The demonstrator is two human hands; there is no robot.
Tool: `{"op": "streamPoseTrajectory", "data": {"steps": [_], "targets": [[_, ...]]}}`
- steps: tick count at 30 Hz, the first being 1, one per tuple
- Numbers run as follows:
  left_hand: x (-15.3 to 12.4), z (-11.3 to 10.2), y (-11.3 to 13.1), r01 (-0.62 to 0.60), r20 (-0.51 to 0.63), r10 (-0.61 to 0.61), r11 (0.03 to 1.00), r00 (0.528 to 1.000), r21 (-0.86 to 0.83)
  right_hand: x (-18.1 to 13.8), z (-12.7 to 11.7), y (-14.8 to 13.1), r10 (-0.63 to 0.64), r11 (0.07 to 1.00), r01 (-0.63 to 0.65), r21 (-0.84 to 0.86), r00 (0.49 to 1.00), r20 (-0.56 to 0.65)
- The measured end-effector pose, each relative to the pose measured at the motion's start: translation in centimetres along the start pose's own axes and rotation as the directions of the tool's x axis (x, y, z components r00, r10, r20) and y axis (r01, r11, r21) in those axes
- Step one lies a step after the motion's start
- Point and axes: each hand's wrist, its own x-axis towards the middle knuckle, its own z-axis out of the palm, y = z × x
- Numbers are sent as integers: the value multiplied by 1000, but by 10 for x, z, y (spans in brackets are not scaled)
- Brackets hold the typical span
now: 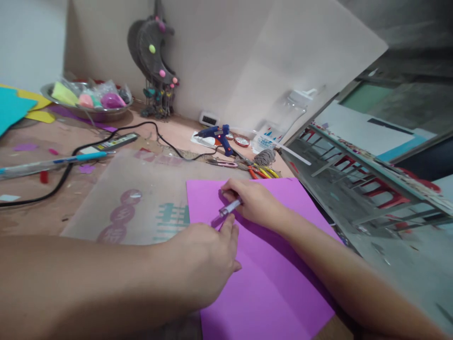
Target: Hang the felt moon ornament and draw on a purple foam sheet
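Note:
A purple foam sheet point(269, 278) lies flat on the table in front of me. My right hand point(253, 200) is closed around a silver pen point(229, 208), its tip pointing down-left onto the sheet's upper left part. My left hand point(205, 259) rests on the sheet's left edge with fingers laid down beside the pen tip, holding nothing.
A translucent plastic sheet point(141, 203) with printed shapes lies left of the purple one. Behind are a blue glue gun point(217, 134), black cable point(71, 165), scissors point(222, 164), twine point(264, 157), a metal bowl of coloured items point(88, 101), and a long pen point(49, 164). The table's right edge drops off.

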Motion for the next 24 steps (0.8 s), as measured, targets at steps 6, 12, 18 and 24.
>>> {"op": "streamPoseTrajectory", "data": {"steps": [6, 12, 18, 24], "targets": [[0, -1, 2, 16, 13, -16, 999, 1000, -31, 7, -13, 6, 27, 977, -50, 208, 994, 110], [1, 3, 0, -1, -33, -2, 995, 999, -103, -1, -24, 5, -4, 982, -22, 187, 991, 135], [1, -10, 0, -27, 107, 26, 1000, 994, 6, 36, -2, 13, -10, 1000, 10, 14, 1000, 21], [4, -15, -1, -36, 226, 22, 998, 974, 58, 42, -18, 14, 36, 995, -45, 93, 995, 90]]}}
